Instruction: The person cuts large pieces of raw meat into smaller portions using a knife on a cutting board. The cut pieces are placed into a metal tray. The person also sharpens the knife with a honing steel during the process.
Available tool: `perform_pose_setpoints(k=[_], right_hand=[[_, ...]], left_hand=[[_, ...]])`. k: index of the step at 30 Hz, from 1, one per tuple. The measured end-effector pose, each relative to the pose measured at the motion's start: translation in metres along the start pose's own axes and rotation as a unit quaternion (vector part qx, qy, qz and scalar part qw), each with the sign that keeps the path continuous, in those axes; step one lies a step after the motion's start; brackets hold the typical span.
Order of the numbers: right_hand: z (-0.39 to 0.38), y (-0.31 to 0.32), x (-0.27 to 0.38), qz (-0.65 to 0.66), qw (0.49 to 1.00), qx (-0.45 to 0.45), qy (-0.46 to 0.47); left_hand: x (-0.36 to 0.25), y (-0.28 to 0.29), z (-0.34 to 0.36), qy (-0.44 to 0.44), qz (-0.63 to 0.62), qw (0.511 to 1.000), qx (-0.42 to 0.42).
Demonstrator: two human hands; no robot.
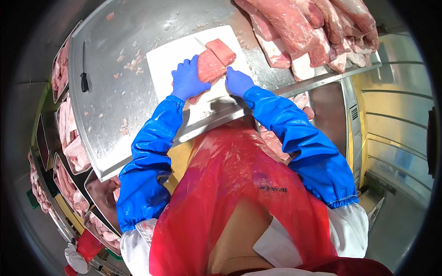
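A white cutting board (162, 64) lies on the steel table. My left hand (188, 79) grips a pink meat piece (209, 66) from its left side, fingers curled over it. My right hand (237, 82), at the board's right, is closed on a knife (200, 43), whose thin blade runs up-left through the meat, with its tip showing beyond it. A smaller meat block (220, 50) sits on the far side of the blade. The knife's handle is mostly hidden by my fingers. Both hands wear blue gloves.
Large meat cuts (299, 27) pile at upper right. A black-handled knife (84, 80) lies on the steel table (110, 55) at left. Meat trays (71, 138) line the left, with more meat (269, 138) below the table edge. A co-worker (80, 253) is at lower left.
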State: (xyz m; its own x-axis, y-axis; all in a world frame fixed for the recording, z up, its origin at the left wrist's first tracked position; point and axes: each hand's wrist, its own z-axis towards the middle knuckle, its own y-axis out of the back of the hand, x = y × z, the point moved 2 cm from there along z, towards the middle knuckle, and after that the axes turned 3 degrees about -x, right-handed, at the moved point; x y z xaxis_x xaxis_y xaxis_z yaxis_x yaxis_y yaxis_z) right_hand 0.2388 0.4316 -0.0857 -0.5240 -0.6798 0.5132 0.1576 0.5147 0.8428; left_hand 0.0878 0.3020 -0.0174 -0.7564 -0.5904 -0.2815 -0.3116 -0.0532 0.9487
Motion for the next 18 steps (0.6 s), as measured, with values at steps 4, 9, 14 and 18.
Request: perform_pose_setpoints(k=[4, 9, 14, 18], right_hand=[[-0.038, 0.02, 0.006, -0.021, 0.997, 0.069, -0.024], [-0.083, 0.052, -0.006, 0.082, 0.996, -0.017, -0.036], [-0.1, 0.093, -0.01, 0.456, 0.869, -0.14, -0.13], [-0.069, 0.083, -0.069, 0.318, 0.93, -0.179, -0.047]], left_hand=[[0.081, -0.004, 0.021, 0.079, -0.132, 0.987, -0.049], [0.06, 0.029, 0.047, 0.08, 0.018, 0.995, -0.053], [-0.022, -0.01, 0.063, 0.008, -0.307, 0.947, -0.099], [-0.059, -0.088, 0.071, -0.104, -0.341, 0.929, -0.098]])
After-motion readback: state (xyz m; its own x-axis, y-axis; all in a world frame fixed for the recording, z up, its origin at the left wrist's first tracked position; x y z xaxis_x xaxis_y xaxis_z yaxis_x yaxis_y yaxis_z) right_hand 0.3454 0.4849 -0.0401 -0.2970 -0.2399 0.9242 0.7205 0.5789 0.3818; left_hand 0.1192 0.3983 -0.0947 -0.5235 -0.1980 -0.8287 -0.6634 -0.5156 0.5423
